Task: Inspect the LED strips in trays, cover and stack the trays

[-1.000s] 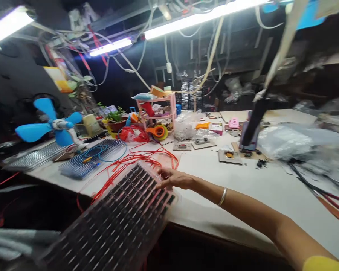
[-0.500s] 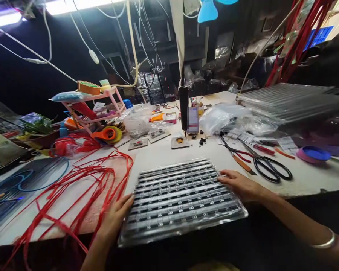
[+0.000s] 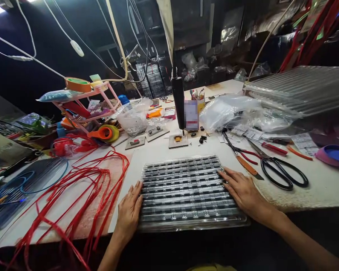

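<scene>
A clear plastic tray (image 3: 186,192) filled with rows of small dark parts lies flat at the near edge of the white table (image 3: 169,150). My left hand (image 3: 130,212) rests against the tray's left side, fingers flat and together. My right hand (image 3: 243,190) lies on the tray's right side with its fingers spread over the edge. Neither hand lifts the tray.
A tangle of red wires (image 3: 81,192) lies left of the tray. Black scissors (image 3: 279,169) and red-handled pliers (image 3: 243,156) lie to the right. A hanging black tool (image 3: 178,101), small jig boards (image 3: 177,140), plastic bags (image 3: 228,109), a pink rack (image 3: 87,105) and stacked trays (image 3: 302,90) stand behind.
The tray has come from the left, tilted, to lie flat in front of me. Both hands have settled on its sides and the view has steadied.
</scene>
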### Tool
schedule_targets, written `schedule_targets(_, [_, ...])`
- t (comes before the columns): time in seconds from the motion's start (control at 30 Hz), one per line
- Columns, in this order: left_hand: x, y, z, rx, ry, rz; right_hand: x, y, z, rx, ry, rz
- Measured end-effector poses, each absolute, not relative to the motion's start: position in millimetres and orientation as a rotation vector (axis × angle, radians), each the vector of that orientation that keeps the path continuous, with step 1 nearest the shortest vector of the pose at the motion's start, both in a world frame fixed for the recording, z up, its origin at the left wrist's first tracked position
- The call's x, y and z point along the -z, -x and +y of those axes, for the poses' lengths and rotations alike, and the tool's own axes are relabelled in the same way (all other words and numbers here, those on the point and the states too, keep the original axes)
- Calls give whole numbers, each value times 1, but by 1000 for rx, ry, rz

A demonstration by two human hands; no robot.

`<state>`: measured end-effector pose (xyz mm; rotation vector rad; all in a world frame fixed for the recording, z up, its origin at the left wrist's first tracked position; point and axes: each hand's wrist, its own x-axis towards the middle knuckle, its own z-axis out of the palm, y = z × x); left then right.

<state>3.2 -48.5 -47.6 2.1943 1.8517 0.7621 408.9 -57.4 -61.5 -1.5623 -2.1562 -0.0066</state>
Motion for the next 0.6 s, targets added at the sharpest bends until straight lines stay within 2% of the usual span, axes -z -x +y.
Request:
schedule_targets(0.2, [43,-7,-68,-645,-2231,1852,58,-419,-39,-178,1587,-2145])
schedule_targets(0.33, [43,6,-100,-505,-2456,1675,49,-429,-25,-331,1556,-2116])
schedule_targets(0.5, [51,3,-121,-396,-2738,1711,43,-434,-25,-289,1544,-2132])
schedule_targets(0.6, [57,1,-119,-522,-2803,1776,40,-445,-42,-286,1497,-2264])
